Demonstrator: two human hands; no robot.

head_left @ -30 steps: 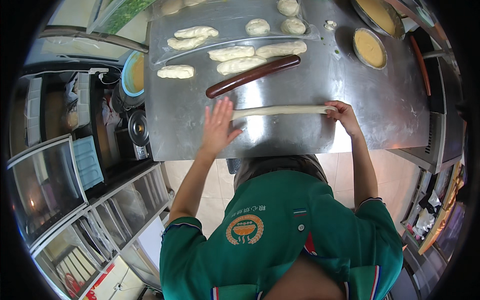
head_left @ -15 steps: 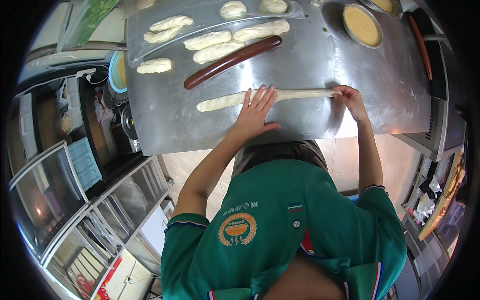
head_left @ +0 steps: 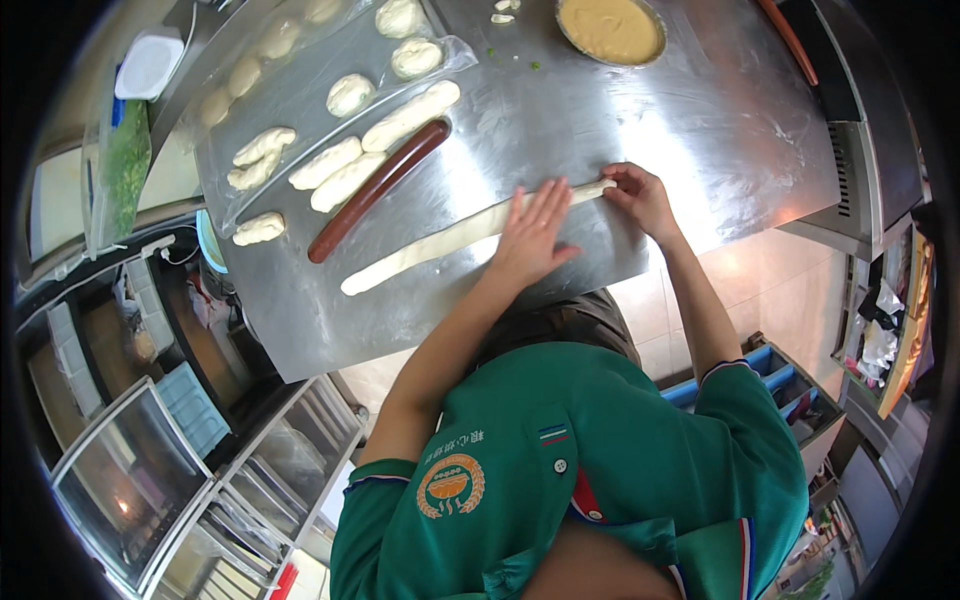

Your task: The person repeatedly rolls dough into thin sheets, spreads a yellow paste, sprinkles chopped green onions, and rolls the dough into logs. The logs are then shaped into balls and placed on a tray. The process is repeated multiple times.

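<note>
A: What takes up the most room?
B: The broad, flat, shiny grey metal table (head_left: 720, 150). Across it runs a long, pale, soft dough strip (head_left: 445, 243); take its middle as the clock's centre, and its ends point towards 8 and 2 o'clock.
A: And next in size?
B: A smooth, reddish-brown cylindrical rod (head_left: 380, 190), near the strip at 10 o'clock, lying on a slant. Well apart, at 1 o'clock, stands a round, silvery metal bowl (head_left: 612, 65) of yellowish batter (head_left: 610, 28).
A: How are the hands?
B: The bare left hand (head_left: 532, 238) is at 3 o'clock, palm down and flat, its extended fingers lying over the strip. The bare right hand (head_left: 642, 203) is between 2 and 3 o'clock, fingers curled, with thumb and fingertips closed narrowly on the strip's 2 o'clock end.
A: Anything smaller?
B: Three white, oblong dough pieces (head_left: 410, 117) lie just beyond the rod, from 10 to 11 o'clock. Past them, around 11, sit three round white dough balls (head_left: 416, 58). Tiniest are some green specks (head_left: 535, 65), between 12 and 1 o'clock.
</note>
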